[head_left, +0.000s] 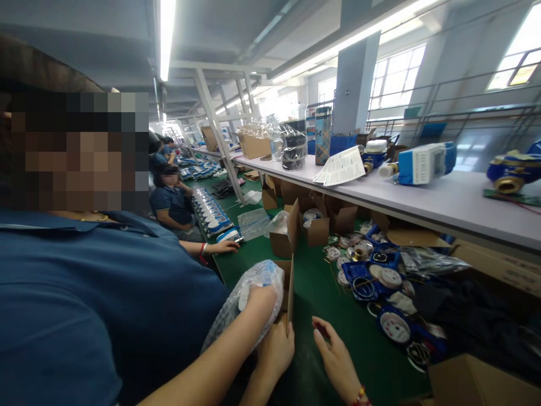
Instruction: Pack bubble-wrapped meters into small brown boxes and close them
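My left hand (275, 348) grips the near side of an open cardboard box (289, 287), its thumb along the edge. Just to the right, my right hand (338, 358) hovers over the green bench with fingers apart and loosely curved, holding nothing. A bubble-wrap bag (236, 301) lies against the box, above my left hand. The forearm (228, 349) of a co-worker in a blue shirt reaches across into this bag, and the fingers are hidden there. Something blue and white (267, 276) shows through the plastic, too covered to identify.
The co-worker (160, 282) stands close at left, another hand (228, 246) resting on the bench. Blue meter parts (393, 324) crowd the right, near a cardboard box (477, 380). More open boxes (284, 239) stand behind. A white shelf (422, 197) overhangs the bench.
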Motion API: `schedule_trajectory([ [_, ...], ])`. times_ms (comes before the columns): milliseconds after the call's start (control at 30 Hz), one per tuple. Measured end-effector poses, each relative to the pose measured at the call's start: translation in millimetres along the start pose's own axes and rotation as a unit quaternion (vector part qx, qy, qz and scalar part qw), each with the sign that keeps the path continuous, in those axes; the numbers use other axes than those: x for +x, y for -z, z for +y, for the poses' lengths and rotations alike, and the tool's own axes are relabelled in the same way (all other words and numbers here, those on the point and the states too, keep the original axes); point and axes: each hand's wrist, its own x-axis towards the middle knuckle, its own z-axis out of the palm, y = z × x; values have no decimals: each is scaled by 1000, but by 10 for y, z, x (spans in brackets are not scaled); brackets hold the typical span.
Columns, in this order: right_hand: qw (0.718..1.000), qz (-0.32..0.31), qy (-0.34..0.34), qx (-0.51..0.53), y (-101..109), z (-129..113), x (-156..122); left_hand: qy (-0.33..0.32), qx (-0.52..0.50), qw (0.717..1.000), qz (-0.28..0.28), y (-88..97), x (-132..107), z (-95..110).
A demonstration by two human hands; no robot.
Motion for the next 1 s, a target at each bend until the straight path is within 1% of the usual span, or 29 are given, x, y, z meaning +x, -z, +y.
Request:
schedule_trajectory([
  [100, 1000, -11, -2, -2, -40, 55, -9, -29, 11, 999, 18, -209, -104, 26],
  [233, 1000, -14, -8, -2, -90, 135, 9, -45, 22, 998, 29, -340, -81, -74],
  [300, 1000, -7, -14, -3, -99, 157, 40, -47, 25, 998, 23, -364, -49, -123],
  [400, 1000, 12, -23, -7, -97, 201, 107, -69, 8, 997, 17, -348, -30, -175],
  [533, 998, 49, -38, 18, -102, 303, 251, -82, 14, 996, 25, -348, -46, -221],
  [600, 995, 70, -49, 49, -109, 346, 388, -71, 28, 996, 43, -423, -46, -242],
  [633, 993, 80, -53, 62, -111, 357, 482, -70, 35, 995, 61, -477, -41, -254],
  [700, 991, 95, -53, 82, -110, 346, 717, -85, 30, 988, 123, -590, -24, -294],
  [767, 988, 108, -50, 101, -89, 289, 984, -120, -3, 975, 185, -663, -16, -363],
  [800, 986, 113, -51, 113, -64, 247, 1107, -144, -28, 968, 202, -676, -23, -409],
  [833, 984, 116, -52, 126, -24, 200, 1211, -169, -52, 963, 205, -675, -39, -461],
  [867, 982, 116, -53, 139, 34, 152, 1281, -200, -72, 958, 194, -669, -62, -518],
  [900, 981, 112, -54, 149, 112, 108, 1309, -244, -86, 950, 173, -666, -90, -575],
  [933, 980, 104, -57, 157, 210, 75, 1284, -299, -98, 938, 147, -673, -121, -632],
  [967, 980, 94, -62, 162, 326, 57, 1200, -359, -107, 919, 119, -696, -152, -684],
  [1000, 980, 77, -68, 169, 453, 59, 1053, -419, -116, 895, 95, -734, -182, -729],
])
